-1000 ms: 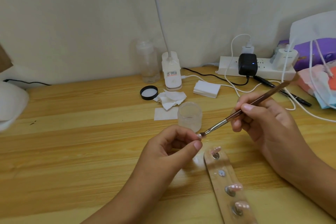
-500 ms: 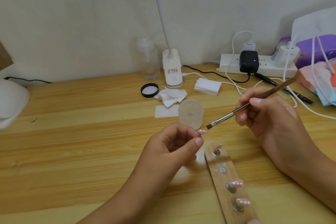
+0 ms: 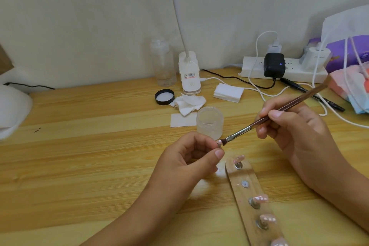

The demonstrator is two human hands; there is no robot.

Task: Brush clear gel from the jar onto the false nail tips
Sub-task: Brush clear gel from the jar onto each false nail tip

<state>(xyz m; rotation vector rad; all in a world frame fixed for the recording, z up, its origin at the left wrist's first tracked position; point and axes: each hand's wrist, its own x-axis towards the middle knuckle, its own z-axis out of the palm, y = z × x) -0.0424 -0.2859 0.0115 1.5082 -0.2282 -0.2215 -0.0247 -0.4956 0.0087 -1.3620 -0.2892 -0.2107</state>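
My left hand (image 3: 189, 158) pinches a small pink false nail tip (image 3: 219, 142) on its stand between thumb and fingers. My right hand (image 3: 293, 126) grips a brown-handled brush (image 3: 279, 110), and its dark bristles touch the held nail tip. Just behind the brush tip an open frosted gel jar (image 3: 210, 122) stands on the wooden table (image 3: 89, 156). A wooden holder strip (image 3: 244, 193) lies in front of my right hand, carrying several pink nail tips (image 3: 260, 198) on metal pegs; one peg is bare.
The jar's black lid (image 3: 164, 97), crumpled wipes (image 3: 188, 104) and a pad stack (image 3: 228, 92) lie behind the jar. A clear bottle (image 3: 163, 64), a lamp base (image 3: 189, 74), a power strip (image 3: 283, 68) with cables, and tissue packs (image 3: 351, 78) line the back.
The brush tip had lifted off to the right of the held nail half a second ago; it has come back down and now touches it. My left hand stayed roughly in place.
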